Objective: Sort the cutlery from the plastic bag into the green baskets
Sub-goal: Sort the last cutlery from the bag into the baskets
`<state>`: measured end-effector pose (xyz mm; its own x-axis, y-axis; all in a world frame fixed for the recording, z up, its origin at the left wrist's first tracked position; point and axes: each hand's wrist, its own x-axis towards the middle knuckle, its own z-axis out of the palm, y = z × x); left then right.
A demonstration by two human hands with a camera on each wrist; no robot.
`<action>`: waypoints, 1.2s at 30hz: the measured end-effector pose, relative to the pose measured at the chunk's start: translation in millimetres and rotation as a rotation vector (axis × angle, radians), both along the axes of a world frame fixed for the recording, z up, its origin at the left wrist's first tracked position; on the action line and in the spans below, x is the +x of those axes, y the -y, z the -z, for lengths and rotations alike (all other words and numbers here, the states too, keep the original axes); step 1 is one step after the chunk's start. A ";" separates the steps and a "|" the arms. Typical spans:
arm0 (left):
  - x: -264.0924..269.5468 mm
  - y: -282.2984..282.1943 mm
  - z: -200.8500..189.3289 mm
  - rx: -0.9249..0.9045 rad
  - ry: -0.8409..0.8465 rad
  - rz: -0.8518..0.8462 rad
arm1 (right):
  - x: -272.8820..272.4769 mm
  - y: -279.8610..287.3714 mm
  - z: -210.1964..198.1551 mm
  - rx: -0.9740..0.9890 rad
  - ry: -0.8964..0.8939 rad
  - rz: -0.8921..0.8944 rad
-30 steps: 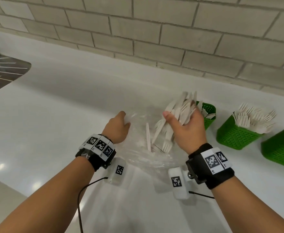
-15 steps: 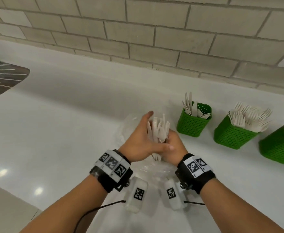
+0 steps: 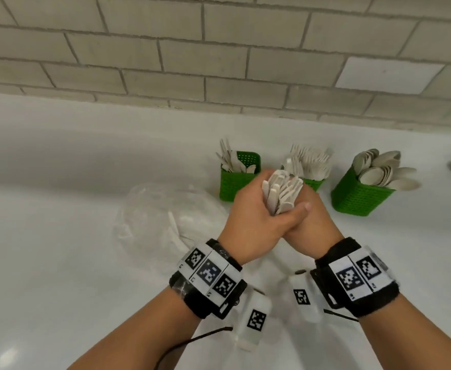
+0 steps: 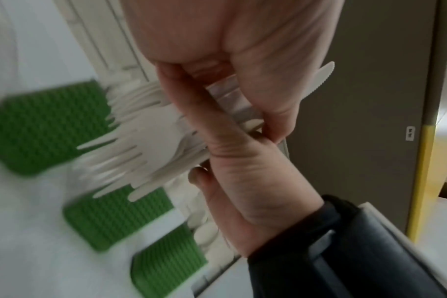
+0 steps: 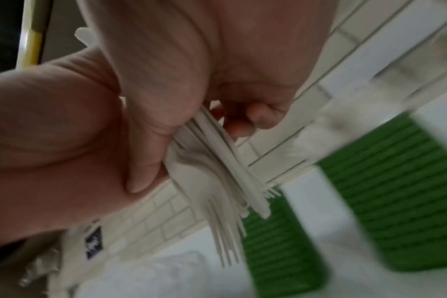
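Your left hand (image 3: 253, 222) and right hand (image 3: 309, 222) are clasped together, each grip wrapped tight around one bundle of flat, cream-white plastic cutlery (image 3: 281, 192), thin fork tines fanning out of it. At 12 o'clock from the bundle stand three green perforated baskets on the glossy white counter (image 3: 59, 236): knife basket (image 3: 233, 185), fork basket (image 3: 312, 184), spoon basket (image 3: 357, 196). The crinkled clear plastic bag (image 3: 160, 214) lies at 9 o'clock, a few pieces inside.
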<state>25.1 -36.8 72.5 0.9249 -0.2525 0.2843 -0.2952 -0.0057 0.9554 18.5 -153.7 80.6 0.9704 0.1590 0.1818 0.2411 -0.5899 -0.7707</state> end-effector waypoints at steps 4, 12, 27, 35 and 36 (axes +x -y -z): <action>-4.8 48.4 47.2 0.007 -0.192 0.147 | -10.6 45.2 37.8 -0.142 -0.136 0.117; 0.9 71.5 90.4 0.080 -0.303 0.078 | -33.8 92.1 80.4 -0.030 -0.373 0.061; -1.7 62.2 49.0 -0.325 -0.664 0.342 | -21.5 105.3 25.6 0.413 -0.137 0.194; -3.1 55.4 50.3 -0.282 -0.682 0.278 | -0.6 119.8 11.9 0.690 -0.192 0.320; -2.6 54.3 50.7 -0.296 -0.694 0.270 | -0.2 120.6 12.9 0.750 -0.179 0.342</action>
<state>22.4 -91.1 21.8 0.8332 -0.4969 -0.2428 0.4117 0.2640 0.8723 18.3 -274.2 67.7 0.9674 -0.2503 -0.0386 -0.0203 0.0751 -0.9970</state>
